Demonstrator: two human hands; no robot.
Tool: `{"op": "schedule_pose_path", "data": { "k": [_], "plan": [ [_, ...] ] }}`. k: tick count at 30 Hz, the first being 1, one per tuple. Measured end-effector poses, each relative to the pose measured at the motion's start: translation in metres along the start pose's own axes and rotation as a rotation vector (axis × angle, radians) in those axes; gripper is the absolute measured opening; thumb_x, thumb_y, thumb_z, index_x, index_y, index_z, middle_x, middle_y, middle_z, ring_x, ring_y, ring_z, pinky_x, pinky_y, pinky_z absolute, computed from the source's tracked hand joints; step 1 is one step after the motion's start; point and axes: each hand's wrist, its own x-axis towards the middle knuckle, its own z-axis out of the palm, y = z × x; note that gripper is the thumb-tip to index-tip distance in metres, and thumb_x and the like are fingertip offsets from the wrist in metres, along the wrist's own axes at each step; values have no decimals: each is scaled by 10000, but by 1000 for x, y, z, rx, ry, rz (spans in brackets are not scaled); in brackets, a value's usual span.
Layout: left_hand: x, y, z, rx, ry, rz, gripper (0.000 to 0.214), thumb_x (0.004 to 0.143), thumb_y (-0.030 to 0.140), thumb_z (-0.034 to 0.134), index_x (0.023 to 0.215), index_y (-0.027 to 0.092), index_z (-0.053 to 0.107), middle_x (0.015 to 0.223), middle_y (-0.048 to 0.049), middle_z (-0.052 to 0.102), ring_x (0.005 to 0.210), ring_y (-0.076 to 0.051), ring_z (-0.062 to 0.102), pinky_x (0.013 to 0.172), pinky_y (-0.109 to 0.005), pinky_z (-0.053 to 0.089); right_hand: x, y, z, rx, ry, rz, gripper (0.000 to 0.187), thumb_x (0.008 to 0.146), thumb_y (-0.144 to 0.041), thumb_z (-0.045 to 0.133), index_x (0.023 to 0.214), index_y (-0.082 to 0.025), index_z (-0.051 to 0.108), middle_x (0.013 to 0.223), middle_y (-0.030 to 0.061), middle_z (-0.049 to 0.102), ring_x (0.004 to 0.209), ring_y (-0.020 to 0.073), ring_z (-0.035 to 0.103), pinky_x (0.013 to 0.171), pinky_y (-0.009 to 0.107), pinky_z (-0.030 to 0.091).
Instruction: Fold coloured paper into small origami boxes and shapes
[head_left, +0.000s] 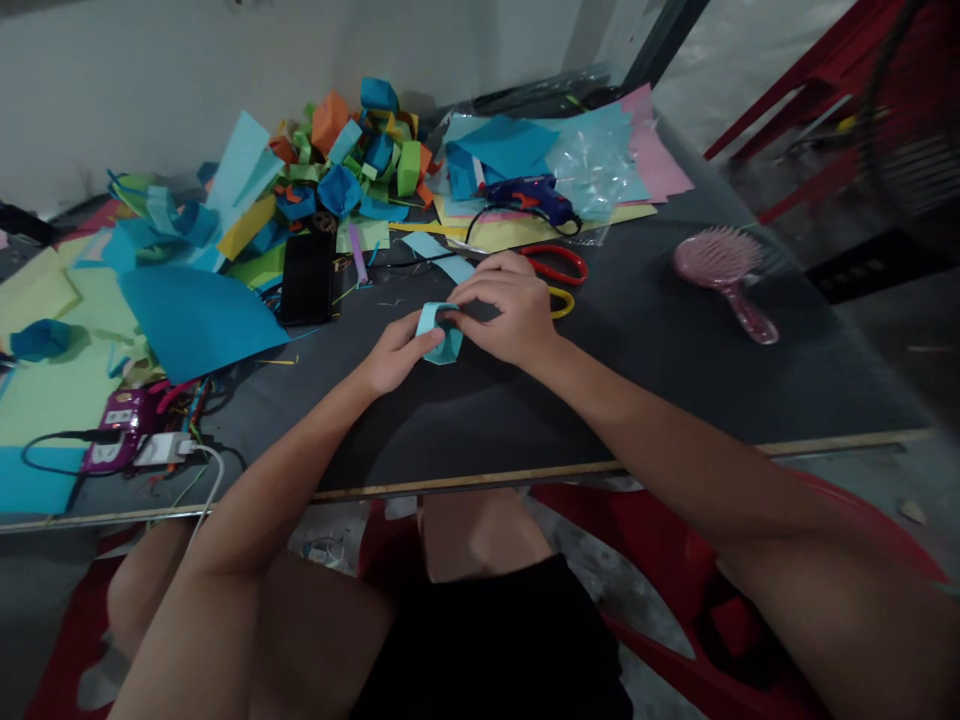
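Note:
A small folded piece of light blue paper lies on the dark table in front of me. My left hand pinches its left side with thumb and fingers. My right hand covers its right side, fingers curled and pressing on the fold. Both hands meet over the paper near the table's middle.
Red-handled scissors and a yellow loop lie just behind my right hand. A blue glue gun, a heap of coloured folded papers, a big blue sheet, a black box, a pink hairbrush and a power strip surround them.

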Motion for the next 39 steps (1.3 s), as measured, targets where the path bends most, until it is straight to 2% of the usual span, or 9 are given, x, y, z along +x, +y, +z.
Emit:
{"op": "schedule_pose_path", "data": {
  "k": [7,10,13,17,21,24,30,35,39],
  "plan": [
    [-2,1,-1,9,-30,152,625,798,646,677,1237,204,622,1256,-107,656,1126,-273,638,965,-399,517,-3,-1,3,-34,81,-32,326,923,-491,588,717,-253,673,740,33,698,858,246,642,841,453,477],
    [-1,0,2,84,81,188,685,774,544,757,1338,219,544,1353,-119,610,1198,-278,613,1003,-396,502,-3,-1,3,-57,111,1,312,924,-497,576,756,-250,665,779,42,705,870,253,644,860,460,478],
    [1,-7,2,154,242,171,531,865,440,683,1326,221,534,1237,-97,663,1072,-223,661,923,-359,537,-4,0,3,-51,109,4,246,922,-459,565,932,-245,684,870,57,728,914,262,649,881,456,487],
    [4,-11,-5,216,378,223,381,879,309,634,1243,212,581,1125,-73,688,1047,-198,662,893,-340,546,-6,6,7,-13,-17,3,445,864,-462,623,1242,-227,613,1028,86,736,1000,284,652,909,453,505],
    [4,-3,-8,343,473,207,259,844,231,625,1101,213,654,1160,-75,656,1043,-193,646,883,-341,549,-10,11,12,15,-167,66,497,867,-418,633,1314,-205,594,1046,101,731,984,273,667,853,416,528],
    [2,3,-8,392,519,190,241,842,209,601,1073,224,671,1211,-81,612,1053,-191,632,795,-301,555,-12,13,14,18,-182,98,517,861,-390,650,1337,-197,592,1044,104,738,984,272,669,840,408,529],
    [2,2,-12,443,461,151,248,829,179,558,1040,206,686,1088,-61,688,985,-185,654,842,-310,527,-9,9,11,44,-169,120,450,885,-343,606,1310,-197,618,1027,103,743,955,256,673,772,373,527],
    [-2,5,-12,403,475,103,290,783,147,549,1038,182,682,1029,-43,745,949,-187,685,860,-301,515,-5,10,8,60,-275,205,331,957,-334,460,1036,-192,748,770,58,741,719,209,669,652,319,468],
    [-3,10,-8,417,467,58,340,801,120,514,1090,182,683,1050,-49,752,973,-183,689,866,-297,517,-4,13,11,84,-321,247,315,924,-333,489,968,-190,766,717,39,743,621,180,641,618,303,437]
  ]
}}
